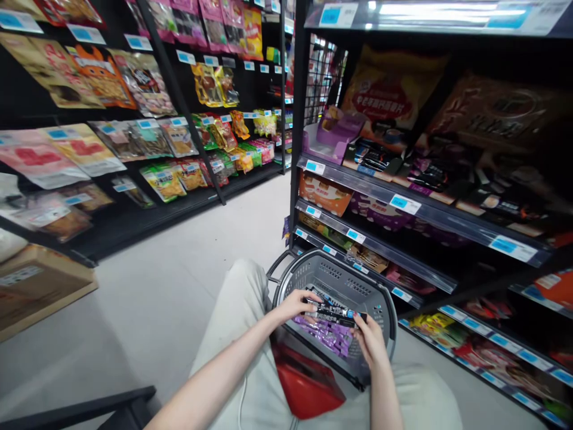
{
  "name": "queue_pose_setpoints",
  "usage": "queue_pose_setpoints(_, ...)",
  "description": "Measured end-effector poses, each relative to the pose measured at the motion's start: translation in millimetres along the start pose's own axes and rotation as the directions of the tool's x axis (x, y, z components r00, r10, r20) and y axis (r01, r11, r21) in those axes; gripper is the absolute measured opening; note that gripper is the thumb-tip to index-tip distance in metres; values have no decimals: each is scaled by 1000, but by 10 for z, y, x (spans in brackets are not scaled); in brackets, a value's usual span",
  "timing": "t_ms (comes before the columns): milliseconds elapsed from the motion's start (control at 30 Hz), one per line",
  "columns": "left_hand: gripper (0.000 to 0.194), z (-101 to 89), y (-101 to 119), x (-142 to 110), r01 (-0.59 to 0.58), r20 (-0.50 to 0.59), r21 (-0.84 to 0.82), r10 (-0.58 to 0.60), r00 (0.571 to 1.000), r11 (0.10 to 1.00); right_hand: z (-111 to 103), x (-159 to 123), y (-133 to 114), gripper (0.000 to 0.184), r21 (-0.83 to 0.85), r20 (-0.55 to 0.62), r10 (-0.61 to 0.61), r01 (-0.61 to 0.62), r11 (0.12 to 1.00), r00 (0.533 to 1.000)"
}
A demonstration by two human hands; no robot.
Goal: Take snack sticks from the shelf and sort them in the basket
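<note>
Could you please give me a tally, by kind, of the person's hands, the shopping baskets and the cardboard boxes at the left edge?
Hands: 2, the left hand and the right hand
Shopping basket: 1
Cardboard box: 1
Total: 4

The purple packets in the basket overlap too much to count.

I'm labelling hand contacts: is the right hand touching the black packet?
Touching. The head view shows the right hand pinching one end of the black packet above the basket.
</note>
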State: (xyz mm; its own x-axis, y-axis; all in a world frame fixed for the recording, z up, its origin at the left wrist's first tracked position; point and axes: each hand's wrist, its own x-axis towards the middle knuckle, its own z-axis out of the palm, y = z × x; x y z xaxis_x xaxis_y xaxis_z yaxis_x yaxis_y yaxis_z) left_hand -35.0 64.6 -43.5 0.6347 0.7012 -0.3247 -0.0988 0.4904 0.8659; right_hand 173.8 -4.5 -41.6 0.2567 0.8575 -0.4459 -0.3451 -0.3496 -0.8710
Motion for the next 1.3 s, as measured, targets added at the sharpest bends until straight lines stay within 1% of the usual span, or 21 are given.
queue_pose_setpoints(67, 50, 9, 0, -30, 24, 61, 13, -25, 998, 1000, -9, 30, 21, 27, -17, -35, -69, 68, 998, 997)
queue_pose_setpoints(133, 54, 33, -1, -68, 76, 111, 65, -82, 990, 995, -24, 64, 57, 27, -20, -63, -119, 118, 993, 991)
queue_pose_setpoints(200, 51, 84, 26, -119, 118, 118, 132, -134, 984, 984, -25, 101, 113, 27, 16, -84, -114, 116, 993, 990)
queue_pose_setpoints(267, 47, 174, 111, -191, 120, 53, 212, -134, 990, 970, 15, 136, 196, 28, 83, -93, -63, 71, 994, 994)
queue_pose_setpoints(333, 45, 301, 261, -292, 83, -82, 365, -57, 995, 927, 111, 161, 300, 28, 160, -44, -1, 8, 987, 999)
queue_pose_setpoints(367, 43, 376, 352, -352, 56, -160, 479, 24, 987, 876, 179, 168, 356, 28, 195, 7, 24, -25, 980, 1000)
queue_pose_setpoints(400, 39, 454, 446, -416, 34, -217, 614, 127, 968, 788, 255, 171, 413, 28, 223, 61, 41, -53, 973, 997)
queue_pose_setpoints(467, 29, 601, 614, -542, 44, -267, 827, 322, 908, 561, 412, 165, 515, 28, 262, 144, 48, -85, 961, 988)
queue_pose_setpoints(500, 26, 660, 678, -597, 75, -265, 882, 358, 895, 466, 480, 158, 555, 29, 274, 162, 42, -86, 958, 986)
queue_pose_setpoints(533, 23, 703, 724, -641, 108, -264, 913, 369, 891, 394, 535, 150, 584, 30, 282, 165, 32, -78, 956, 986)
queue_pose_setpoints(567, 22, 727, 752, -673, 136, -268, 927, 365, 891, 349, 573, 142, 599, 31, 287, 160, 17, -63, 956, 987)
queue_pose_setpoints(600, 21, 729, 765, -692, 155, -275, 930, 352, 895, 332, 592, 136, 598, 31, 288, 155, -1, -45, 957, 988)
queue_pose_setpoints(667, 22, 675, 761, -696, 161, -294, 916, 339, 894, 368, 575, 127, 546, 30, 275, 128, -44, 7, 962, 991)
queue_pose_setpoints(733, 26, 566, 734, -663, 131, -311, 874, 329, 892, 469, 509, 119, 443, 28, 266, 91, -85, 58, 962, 992)
queue_pose_setpoints(800, 30, 440, 698, -607, 79, -314, 800, 302, 900, 595, 428, 103, 322, 26, 268, 42, -123, 107, 957, 992)
queue_pose_setpoints(900, 32, 272, 615, -495, 13, -313, 616, 230, 921, 788, 329, 61, 175, 24, 270, -6, -181, 176, 947, 983)
queue_pose_setpoints(967, 33, 186, 531, -414, -37, -293, 432, 179, 939, 901, 283, 33, 121, 24, 260, 1, -208, 200, 945, 978)
queue_pose_setpoints(1000, 33, 149, 481, -376, -60, -265, 332, 154, 952, 941, 262, 24, 104, 24, 250, 5, -216, 208, 946, 976)
queue_pose_setpoints(1067, 37, 91, 373, -306, -80, -190, 177, 114, 975, 981, 225, 19, 88, 26, 215, 3, -229, 223, 951, 973)
queue_pose_setpoints(1133, 41, 55, 267, -242, -60, -158, 121, 78, 984, 991, 196, 28, 85, 29, 166, -10, -234, 233, 958, 972)
queue_pose_setpoints(1300, 37, 18, 101, -105, -14, -279, 105, 43, 959, 994, 161, 72, 74, 29, 107, -53, -241, 245, 964, 969)
